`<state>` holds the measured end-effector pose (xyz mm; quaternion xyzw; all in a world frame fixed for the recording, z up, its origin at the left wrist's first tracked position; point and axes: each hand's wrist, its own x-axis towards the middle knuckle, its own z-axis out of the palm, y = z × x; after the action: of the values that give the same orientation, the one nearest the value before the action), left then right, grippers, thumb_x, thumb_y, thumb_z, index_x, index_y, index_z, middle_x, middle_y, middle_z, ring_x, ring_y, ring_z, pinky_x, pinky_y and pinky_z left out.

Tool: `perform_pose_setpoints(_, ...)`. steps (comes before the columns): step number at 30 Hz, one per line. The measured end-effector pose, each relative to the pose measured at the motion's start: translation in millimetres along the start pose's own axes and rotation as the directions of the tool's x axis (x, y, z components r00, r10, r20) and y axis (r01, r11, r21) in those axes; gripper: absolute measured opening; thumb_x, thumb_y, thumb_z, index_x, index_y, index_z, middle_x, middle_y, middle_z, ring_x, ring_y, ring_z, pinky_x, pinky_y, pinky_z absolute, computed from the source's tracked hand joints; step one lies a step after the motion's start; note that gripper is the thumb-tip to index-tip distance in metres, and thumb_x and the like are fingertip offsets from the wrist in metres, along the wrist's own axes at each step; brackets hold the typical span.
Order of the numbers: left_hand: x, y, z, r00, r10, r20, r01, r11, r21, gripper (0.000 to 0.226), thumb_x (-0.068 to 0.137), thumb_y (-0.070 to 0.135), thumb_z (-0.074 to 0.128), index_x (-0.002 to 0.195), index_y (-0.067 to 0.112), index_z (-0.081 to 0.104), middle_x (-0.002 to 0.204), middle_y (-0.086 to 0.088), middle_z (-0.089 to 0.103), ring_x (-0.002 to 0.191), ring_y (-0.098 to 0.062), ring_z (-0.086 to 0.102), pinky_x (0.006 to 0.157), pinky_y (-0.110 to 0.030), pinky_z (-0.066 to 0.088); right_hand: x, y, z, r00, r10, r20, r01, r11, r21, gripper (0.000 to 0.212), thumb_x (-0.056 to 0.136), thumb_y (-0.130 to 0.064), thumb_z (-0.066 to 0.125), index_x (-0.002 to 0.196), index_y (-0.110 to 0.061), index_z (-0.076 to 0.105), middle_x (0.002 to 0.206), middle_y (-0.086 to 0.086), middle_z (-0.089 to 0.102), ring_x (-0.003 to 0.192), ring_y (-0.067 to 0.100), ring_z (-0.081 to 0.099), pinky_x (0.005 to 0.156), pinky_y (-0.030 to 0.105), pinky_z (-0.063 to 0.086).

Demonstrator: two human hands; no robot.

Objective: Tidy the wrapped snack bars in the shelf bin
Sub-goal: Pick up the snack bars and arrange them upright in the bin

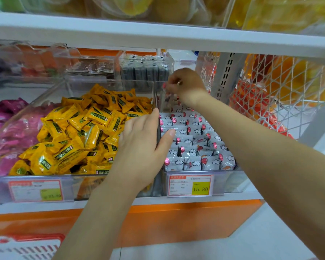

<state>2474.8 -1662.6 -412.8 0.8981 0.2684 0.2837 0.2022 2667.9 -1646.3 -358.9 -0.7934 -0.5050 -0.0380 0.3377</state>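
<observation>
Step in hand, as judged: straightening the back row of the shelf bin; the right hand fingers pinch one wrapped snack bar just below them, the left hand rests straight-fingered on the bin wall, and next the bar needs seating upright in the row beneath the fingers.

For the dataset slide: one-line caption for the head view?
Right hand pinches a snack bar at the back of the clear bin; left hand rests on its side wall.
</observation>
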Motion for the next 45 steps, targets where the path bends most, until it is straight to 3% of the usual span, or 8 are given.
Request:
perform_pose_setpoints(6,-1.2,0.6,-2.9,0.996,0.001,-0.087,-0.004,0.999,-0.039,0.058,0.093,0.046,0.028,0.145,0.02,0.029,0.143,0.003,0.036,0.129,-0.009,0.02,0.103,-0.026,0.017,-47.2,-0.3,-33.2,0.916,0.252,-0.311,-0.069,0.865,0.497,0.011,0.092,-0.008,0.056,0.092,0.003,0.058,0.087,0.011,0.064,0.077,0.028,0.063,0.073,0.044,0.054)
perform_pose_setpoints(8,-2.4,0.9,-3.4,0.989,-0.008,-0.146,-0.003,0.998,-0.071,0.052,0.095,0.041,0.033,0.142,0.018,0.035,0.136,0.002,0.04,0.124,-0.008,0.023,0.096,-0.019,0.015,-68.7,-1.3,-42.6,0.897,0.313,-0.312,-0.085,0.815,0.573,0.009,0.093,-0.009,0.055,0.093,0.0,0.056,0.081,0.007,0.063,0.061,0.018,0.063,0.067,0.04,0.057)
perform_pose_setpoints(16,-10.3,12.0,-3.3,0.98,-0.074,-0.186,0.037,0.98,-0.194,0.045,0.095,0.037,0.033,0.129,0.017,0.053,0.111,0.002,0.043,0.112,-0.01,0.033,0.097,-0.022,0.024,-149.4,-5.2,-48.0,0.92,0.393,-0.004,-0.181,0.433,0.883,0.019,0.094,-0.006,0.051,0.076,-0.007,0.055,0.054,-0.005,0.055,0.051,0.009,0.057,0.062,0.025,0.055)
perform_pose_setpoints(20,-10.1,12.8,-4.8,0.984,-0.102,-0.143,0.061,0.961,-0.272,0.041,0.095,0.035,0.03,0.115,0.019,0.062,0.11,-0.006,0.055,0.112,-0.016,0.043,0.094,-0.041,0.04,-163.5,-6.4,-47.6,0.927,0.365,0.087,-0.192,0.263,0.945,0.02,0.095,-0.007,0.05,0.075,-0.008,0.053,0.049,-0.008,0.055,0.052,0.009,0.059,0.061,0.02,0.052)
perform_pose_setpoints(25,-14.5,21.6,-7.8,0.955,-0.235,-0.184,0.1,0.834,-0.543,0.024,0.098,0.032,0.036,0.084,0.039,0.054,0.082,0.018,0.059,0.076,0.01,0.054,0.06,-0.014,0.043,-169.4,-8.7,-45.9,0.949,0.277,0.152,-0.175,0.061,0.983,0.006,0.087,0.003,0.053,0.085,-0.001,0.057,0.066,0.005,0.062,0.06,0.011,0.063,0.062,0.018,0.054)
perform_pose_setpoints(35,-14.2,19.3,-14.2,0.932,-0.362,-0.004,0.195,0.512,-0.836,0.028,0.1,0.032,0.035,0.096,0.019,0.06,0.048,0.009,0.043,0.045,-0.007,0.029,0.039,-0.015,0.027,-169.3,-5.9,-44.4,0.95,0.264,0.165,-0.172,0.004,0.985,0.013,0.083,0.011,0.052,0.09,0.001,0.056,0.066,0.009,0.067,0.063,0.015,0.068,0.061,0.018,0.055)
perform_pose_setpoints(40,-16.8,19.0,-17.3,0.974,-0.224,0.024,0.137,0.508,-0.85,0.032,0.099,0.018,0.038,0.081,0.026,0.063,0.054,0.009,0.049,0.05,-0.005,0.034,0.042,-0.015,0.03,-167.6,-0.1,-45.7,0.924,0.337,0.18,-0.179,-0.035,0.983,0.015,0.088,0.012,0.048,0.098,0.003,0.055,0.064,0.008,0.068,0.06,0.014,0.068,0.058,0.017,0.054)
perform_pose_setpoints(45,-16.6,17.7,-15.8,0.984,-0.163,0.067,0.148,0.552,-0.821,0.029,0.098,0.008,0.039,0.112,0.023,0.059,0.06,0.008,0.058,0.053,-0.003,0.044,0.047,-0.015,0.038,-167.0,2.6,-47.8,0.915,0.379,0.137,-0.153,0.011,0.988,0.012,0.09,0.008,0.048,0.093,-0.001,0.055,0.067,0.01,0.063,0.06,0.014,0.066,0.06,0.019,0.055)
